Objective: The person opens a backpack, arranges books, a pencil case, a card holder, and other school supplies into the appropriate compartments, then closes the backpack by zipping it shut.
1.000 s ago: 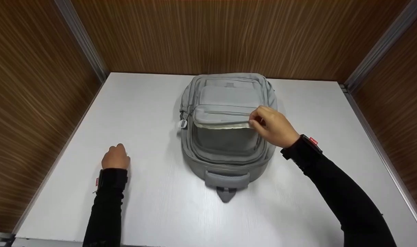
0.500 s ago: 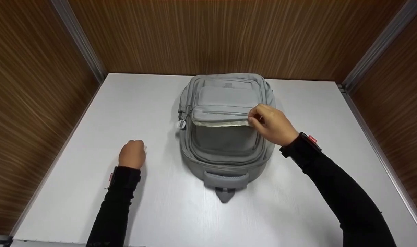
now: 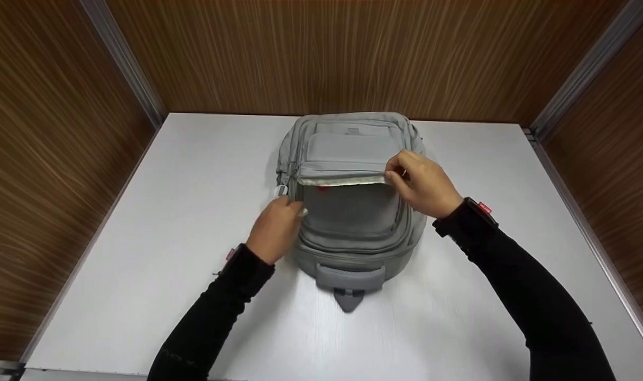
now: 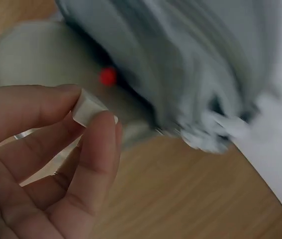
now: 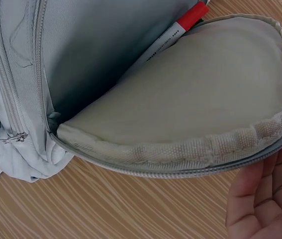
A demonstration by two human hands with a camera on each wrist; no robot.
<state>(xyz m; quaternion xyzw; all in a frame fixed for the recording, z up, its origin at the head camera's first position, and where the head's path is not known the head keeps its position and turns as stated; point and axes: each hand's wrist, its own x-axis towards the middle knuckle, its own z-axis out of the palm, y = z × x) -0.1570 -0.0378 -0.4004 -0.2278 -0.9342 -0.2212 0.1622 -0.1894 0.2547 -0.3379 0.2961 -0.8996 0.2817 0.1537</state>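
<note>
A grey backpack (image 3: 348, 217) lies on the white table, its front pocket unzipped. My right hand (image 3: 421, 182) pinches the edge of the pocket flap (image 5: 220, 84) and holds it raised, showing its pale lining. At the pocket's left side is my left hand (image 3: 276, 227), with a small white block (image 4: 88, 108) between thumb and fingertips. Inside the pocket lies a white marker with a red cap (image 5: 193, 17), partly hidden by the flap. The cap shows as a red spot beyond the block in the left wrist view.
The backpack's carry handle (image 3: 350, 278) points toward me. A pale tag (image 3: 282, 190) hangs at its left side, near my left hand. Wood-grain panels (image 3: 321, 58) wall the table (image 3: 210, 159) at the back and both sides.
My left hand has moved right and forward across the table to the pocket, carrying the white block. My right hand has lifted the flap a little higher, and a red spot now shows under it.
</note>
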